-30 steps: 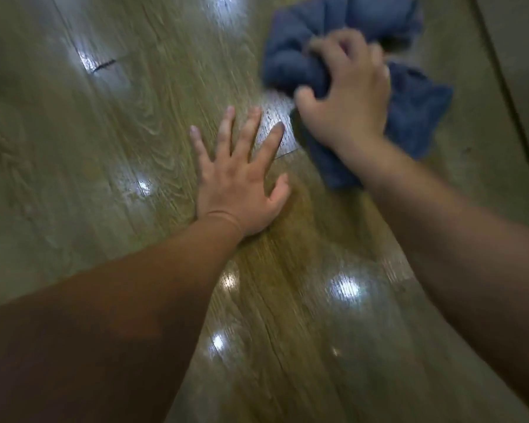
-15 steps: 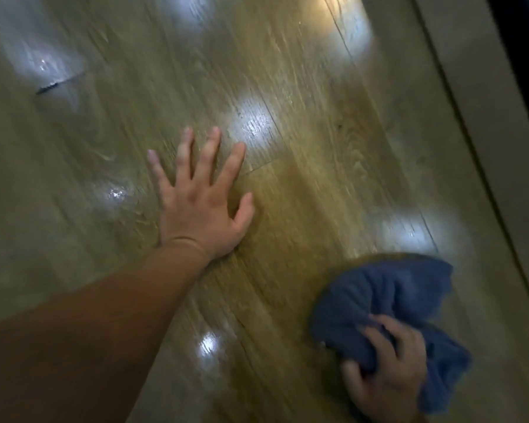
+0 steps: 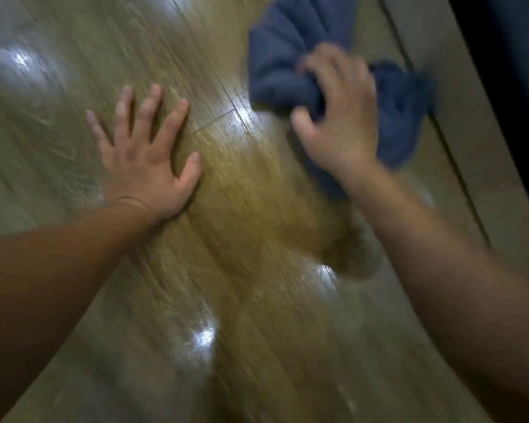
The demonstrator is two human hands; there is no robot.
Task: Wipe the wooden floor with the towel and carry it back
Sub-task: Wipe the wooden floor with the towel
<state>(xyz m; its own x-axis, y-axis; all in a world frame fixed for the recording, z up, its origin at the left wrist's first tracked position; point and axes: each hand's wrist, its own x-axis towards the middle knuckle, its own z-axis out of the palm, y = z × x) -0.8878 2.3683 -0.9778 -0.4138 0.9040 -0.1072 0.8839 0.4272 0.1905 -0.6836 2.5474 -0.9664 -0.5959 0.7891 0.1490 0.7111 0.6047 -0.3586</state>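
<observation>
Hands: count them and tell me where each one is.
2. The left hand lies flat, fingers spread, on the floor, left of centre. The right hand grips the towel at upper right. No other hand shows, and none seems hidden.

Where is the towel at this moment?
Head view, upper right: the towel lies bunched on the floor, gripped by the right hand, right of the flat left hand.
</observation>
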